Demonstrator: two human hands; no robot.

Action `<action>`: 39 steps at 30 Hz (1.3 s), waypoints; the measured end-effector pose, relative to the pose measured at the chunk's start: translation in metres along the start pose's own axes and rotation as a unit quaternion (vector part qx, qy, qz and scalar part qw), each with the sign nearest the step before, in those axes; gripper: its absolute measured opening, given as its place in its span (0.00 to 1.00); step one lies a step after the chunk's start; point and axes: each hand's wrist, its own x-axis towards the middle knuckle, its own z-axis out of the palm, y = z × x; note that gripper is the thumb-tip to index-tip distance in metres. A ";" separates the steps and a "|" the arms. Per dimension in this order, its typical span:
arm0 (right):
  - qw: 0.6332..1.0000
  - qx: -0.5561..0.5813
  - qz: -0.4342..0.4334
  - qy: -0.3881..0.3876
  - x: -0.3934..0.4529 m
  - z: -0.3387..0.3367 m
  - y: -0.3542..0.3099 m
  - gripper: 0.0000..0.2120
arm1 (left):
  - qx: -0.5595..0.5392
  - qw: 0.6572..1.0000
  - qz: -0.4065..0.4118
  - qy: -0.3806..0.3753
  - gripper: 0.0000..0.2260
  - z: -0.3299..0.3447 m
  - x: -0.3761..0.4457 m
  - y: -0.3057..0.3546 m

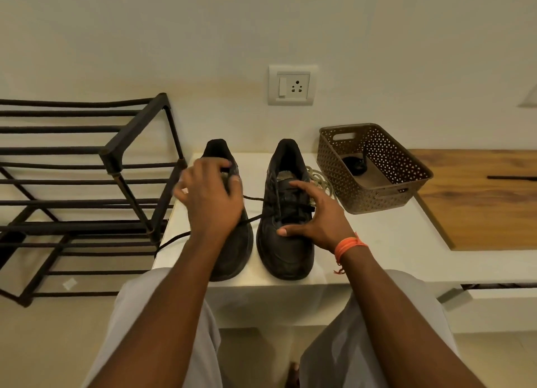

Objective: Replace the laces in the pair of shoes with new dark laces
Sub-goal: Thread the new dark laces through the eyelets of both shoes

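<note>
A: The fingers (299,188) of the right hand (316,216) are spreading wide and straight over the black leather right-hand shoe (286,227) at frame centre, thumb lying low on the vamp, fingertips touching the lacing. They are pressing, not gripping.

B: And the left hand (210,197)?

A: It is hovering over the black leather left-hand shoe (232,242), blurred. Its fingers are curling near the tongue; I cannot tell whether they are pinching anything.

B: Where is the new lace lying?

A: A thin dark cord lace (252,219) is trailing from the right-hand shoe, passing under the left hand and drooping off the left edge of the white stone ledge (392,242).

B: What could go wrong?

A: I judge the hanging end might drag the lace back out of its eyelets, or snag on the black metal shoe rack (87,184) at left. With only a flat palm steadying it, the shoe may also be sliding when the lace is tugged.

B: Which way are the shoes pointing?

A: Both are standing side by side, just apart, long axes running bottom to top of the frame, toes nearest the person, heels toward the wall.

B: Further back?

A: Pale old laces (321,181) are bunching between the right-hand shoe and a brown perforated plastic basket (401,166) at centre right, something dark lying inside it. A white wall socket (292,85) is sitting above.
</note>
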 end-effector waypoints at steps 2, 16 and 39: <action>1.000 0.011 -0.003 -0.004 0.000 -0.001 -0.001 0.44 | 0.091 0.986 0.091 -0.102 0.13 0.012 -0.006 0.007; 0.999 0.030 -0.022 -0.021 0.010 -0.004 0.003 0.45 | 0.037 0.999 -0.036 0.009 0.06 0.017 -0.010 0.007; 0.900 0.297 0.124 -0.293 -0.023 -0.027 -0.017 0.22 | -0.366 0.805 0.020 -0.466 0.13 -0.034 -0.005 0.024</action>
